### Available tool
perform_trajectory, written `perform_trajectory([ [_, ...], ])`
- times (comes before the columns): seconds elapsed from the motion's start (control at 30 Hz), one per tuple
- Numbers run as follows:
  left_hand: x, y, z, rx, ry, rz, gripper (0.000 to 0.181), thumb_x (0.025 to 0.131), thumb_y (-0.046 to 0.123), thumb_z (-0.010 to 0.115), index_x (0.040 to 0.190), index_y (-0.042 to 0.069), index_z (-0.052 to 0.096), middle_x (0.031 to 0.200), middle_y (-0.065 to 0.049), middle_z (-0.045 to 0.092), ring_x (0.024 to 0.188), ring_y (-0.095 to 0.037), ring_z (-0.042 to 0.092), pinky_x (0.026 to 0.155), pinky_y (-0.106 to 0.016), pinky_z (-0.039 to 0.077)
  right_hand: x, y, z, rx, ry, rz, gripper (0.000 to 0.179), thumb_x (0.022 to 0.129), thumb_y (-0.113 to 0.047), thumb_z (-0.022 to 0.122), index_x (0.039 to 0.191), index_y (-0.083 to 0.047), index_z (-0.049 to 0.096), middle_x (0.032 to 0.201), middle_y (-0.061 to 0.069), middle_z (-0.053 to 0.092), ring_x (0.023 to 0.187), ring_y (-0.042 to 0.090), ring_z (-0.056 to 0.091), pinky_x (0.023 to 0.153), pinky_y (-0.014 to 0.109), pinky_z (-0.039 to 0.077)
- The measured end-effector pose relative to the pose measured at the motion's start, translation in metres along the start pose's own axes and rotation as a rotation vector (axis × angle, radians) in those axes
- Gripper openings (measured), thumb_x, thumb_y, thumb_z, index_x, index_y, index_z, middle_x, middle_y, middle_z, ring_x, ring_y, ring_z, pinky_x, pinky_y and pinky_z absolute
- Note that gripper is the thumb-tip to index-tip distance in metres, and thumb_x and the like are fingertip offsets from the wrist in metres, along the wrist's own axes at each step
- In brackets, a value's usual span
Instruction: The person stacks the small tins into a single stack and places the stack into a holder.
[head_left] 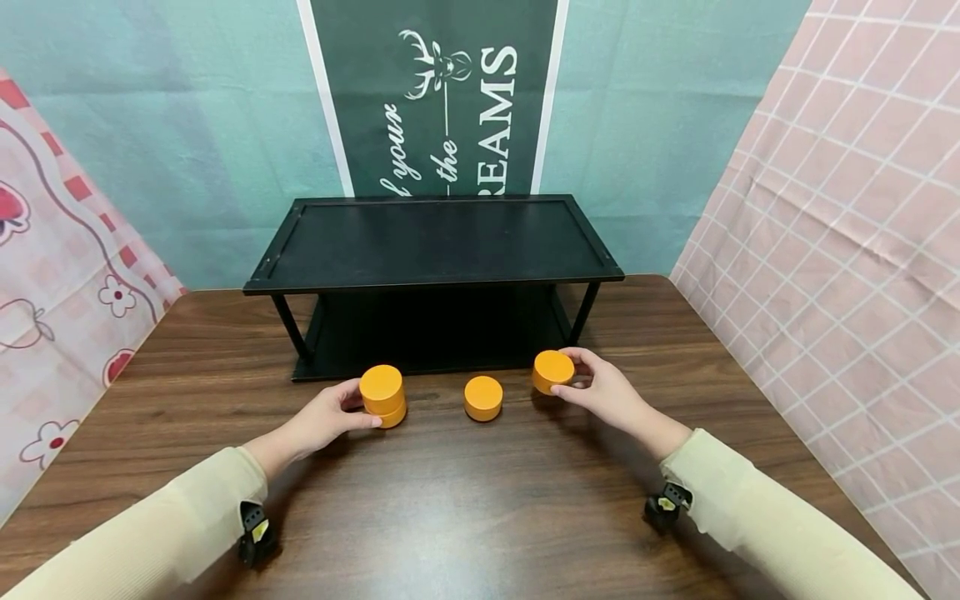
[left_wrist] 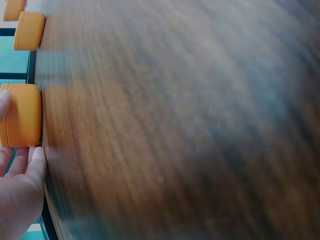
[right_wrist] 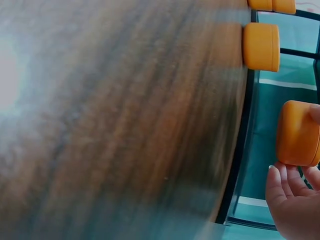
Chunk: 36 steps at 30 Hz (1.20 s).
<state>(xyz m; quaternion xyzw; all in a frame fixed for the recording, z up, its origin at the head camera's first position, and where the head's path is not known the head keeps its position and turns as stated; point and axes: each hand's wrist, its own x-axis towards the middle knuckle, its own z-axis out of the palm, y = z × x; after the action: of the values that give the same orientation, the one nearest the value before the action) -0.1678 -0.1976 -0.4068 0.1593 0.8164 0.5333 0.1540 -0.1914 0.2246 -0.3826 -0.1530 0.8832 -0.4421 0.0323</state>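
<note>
In the head view, my left hand [head_left: 330, 417] grips a stack of two small round orange containers [head_left: 382, 387], thumb in front and fingers behind. The lower container [left_wrist: 25, 115] stands on the tabletop in the left wrist view, a lid seam near its top. My right hand [head_left: 606, 392] pinches another round orange container [head_left: 553, 368] between thumb and fingers. That container [right_wrist: 295, 132] is raised off the table in the right wrist view. Between the hands, a single orange container [head_left: 483, 397] rests on the wood, touched by neither hand.
Behind the containers stands a black two-tier rack [head_left: 435, 242], its lower shelf [head_left: 435, 325] close to the table. The brown wooden table [head_left: 465, 517] extends in front. Cloths hang around it: a teal one [head_left: 652, 125] at the back, pink ones [head_left: 847, 208] at the sides.
</note>
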Motion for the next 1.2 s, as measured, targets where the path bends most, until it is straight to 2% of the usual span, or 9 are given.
perform_trajectory([
  [0.47, 0.002, 0.0, -0.001, -0.011, -0.014, -0.001, 0.069, 0.084, 0.022, 0.07, 0.139, -0.002, 0.036, 0.136, -0.022, 0.043, 0.125, -0.037, 0.04, 0.102, -0.052, 0.032, 0.004, -0.015, -0.012, 0.009, 0.055, -0.031, 0.058, 0.083, -0.019, 0.072, 0.131, -0.001, 0.045, 0.118, 0.016, 0.055, 0.098, 0.026, 0.056, 0.086, 0.042, 0.049],
  [0.83, 0.001, -0.001, -0.003, -0.018, -0.018, 0.002, 0.068, 0.084, 0.022, 0.07, 0.139, -0.002, 0.037, 0.136, -0.021, 0.044, 0.125, -0.037, 0.04, 0.103, -0.052, 0.03, 0.006, -0.032, -0.024, 0.007, 0.075, -0.034, 0.062, 0.083, -0.019, 0.072, 0.135, -0.002, 0.042, 0.124, 0.016, 0.052, 0.103, 0.03, 0.057, 0.088, 0.044, 0.048],
  [1.2, 0.002, -0.001, -0.002, -0.026, -0.025, 0.006, 0.068, 0.084, 0.022, 0.07, 0.139, -0.002, 0.037, 0.136, -0.021, 0.044, 0.125, -0.037, 0.041, 0.102, -0.052, 0.032, 0.008, -0.032, -0.022, 0.014, 0.068, -0.044, 0.061, 0.083, -0.018, 0.072, 0.134, -0.002, 0.043, 0.121, 0.016, 0.054, 0.1, 0.028, 0.058, 0.087, 0.041, 0.048],
])
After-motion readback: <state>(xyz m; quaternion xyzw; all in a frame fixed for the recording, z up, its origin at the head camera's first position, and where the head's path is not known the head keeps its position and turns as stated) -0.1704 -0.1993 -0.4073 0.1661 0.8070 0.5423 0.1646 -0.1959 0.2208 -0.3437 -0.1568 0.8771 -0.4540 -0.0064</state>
